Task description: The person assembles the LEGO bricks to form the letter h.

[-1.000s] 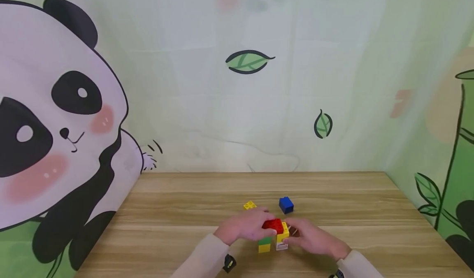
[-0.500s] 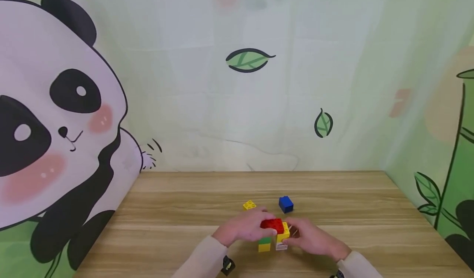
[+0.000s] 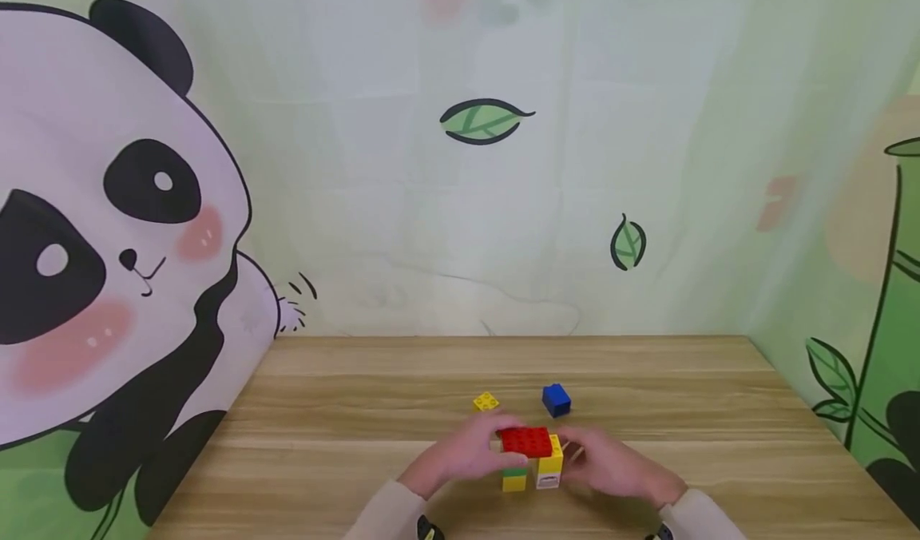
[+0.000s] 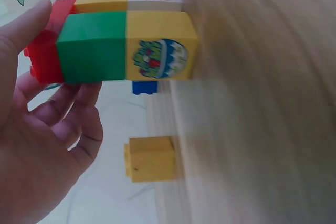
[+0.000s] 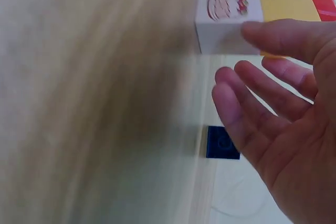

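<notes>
A small arch of toy building bricks stands on the table. Its red brick [image 3: 527, 442] bridges two stacks. Under the left end, a green brick [image 4: 93, 46] sits on a yellow brick with a printed picture [image 4: 161, 45]. At right, a yellow brick [image 3: 550, 462] rests on a white brick with a cake picture [image 5: 229, 4]. Loosely around the red brick's left end is my left hand [image 3: 470, 446], thumb in front and fingers behind, with a gap at the palm. Beside the right stack, my right hand [image 3: 611, 462] has its fingers spread and relaxed, thumb overlapping the white brick in the right wrist view.
Behind the arch lie a loose yellow brick [image 3: 485, 401] and a blue brick [image 3: 557, 400]. The wooden table [image 3: 359, 380] ends at a pale printed backdrop with a panda at left.
My left hand has shifted left and loosened, uncovering more of the red brick. The right thumb has come off the right stack's front face. The arch stays in place.
</notes>
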The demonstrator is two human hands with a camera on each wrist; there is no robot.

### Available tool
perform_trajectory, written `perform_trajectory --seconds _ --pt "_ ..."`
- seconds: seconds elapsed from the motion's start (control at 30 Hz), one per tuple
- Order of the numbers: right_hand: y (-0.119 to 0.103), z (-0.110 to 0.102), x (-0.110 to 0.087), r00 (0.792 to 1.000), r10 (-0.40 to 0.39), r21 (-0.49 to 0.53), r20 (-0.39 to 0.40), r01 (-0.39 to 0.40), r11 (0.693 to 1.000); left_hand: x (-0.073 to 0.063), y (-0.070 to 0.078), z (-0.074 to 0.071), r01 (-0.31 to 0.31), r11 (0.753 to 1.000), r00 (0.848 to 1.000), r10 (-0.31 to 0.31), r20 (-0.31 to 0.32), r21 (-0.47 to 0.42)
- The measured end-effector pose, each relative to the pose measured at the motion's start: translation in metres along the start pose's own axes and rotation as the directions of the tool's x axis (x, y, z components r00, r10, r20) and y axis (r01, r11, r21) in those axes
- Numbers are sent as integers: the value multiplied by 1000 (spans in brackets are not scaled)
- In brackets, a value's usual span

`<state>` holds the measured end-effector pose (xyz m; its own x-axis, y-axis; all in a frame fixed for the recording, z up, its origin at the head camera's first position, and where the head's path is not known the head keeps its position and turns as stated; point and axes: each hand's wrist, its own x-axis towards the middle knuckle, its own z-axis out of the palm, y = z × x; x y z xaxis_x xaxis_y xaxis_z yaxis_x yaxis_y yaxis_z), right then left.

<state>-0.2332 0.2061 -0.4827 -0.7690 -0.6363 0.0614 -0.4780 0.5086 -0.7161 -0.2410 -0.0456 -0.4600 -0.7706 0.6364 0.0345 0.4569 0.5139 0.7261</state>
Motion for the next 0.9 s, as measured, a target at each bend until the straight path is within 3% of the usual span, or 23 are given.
perform_trajectory --seconds 0.13,0.27,0.4,0.53,0.6,0.9 --pt "4 -7 1 998 32 -29 -47 -33 999 -7 -7 0 -17 998 1000 15 -27 -66" --pt "9 -14 7 987 79 -23 -138 -83 996 -13 -13 0 -8 998 999 4 -52 -70" --pt "15 -18 16 957 127 -37 -259 -141 989 -18 -17 0 -5 998 997 1 -77 -57" --pt "22 -18 26 927 177 -62 -332 -208 976 -23 -19 -1 -5 998 996 0 -88 -59" --pt "25 -18 31 920 186 -80 -345 -227 971 -25 -20 -2 -7 998 996 1 -94 -65" --pt "41 -13 48 933 202 -181 -298 -263 948 -28 -23 -6 -7 998 997 2 -76 -64"
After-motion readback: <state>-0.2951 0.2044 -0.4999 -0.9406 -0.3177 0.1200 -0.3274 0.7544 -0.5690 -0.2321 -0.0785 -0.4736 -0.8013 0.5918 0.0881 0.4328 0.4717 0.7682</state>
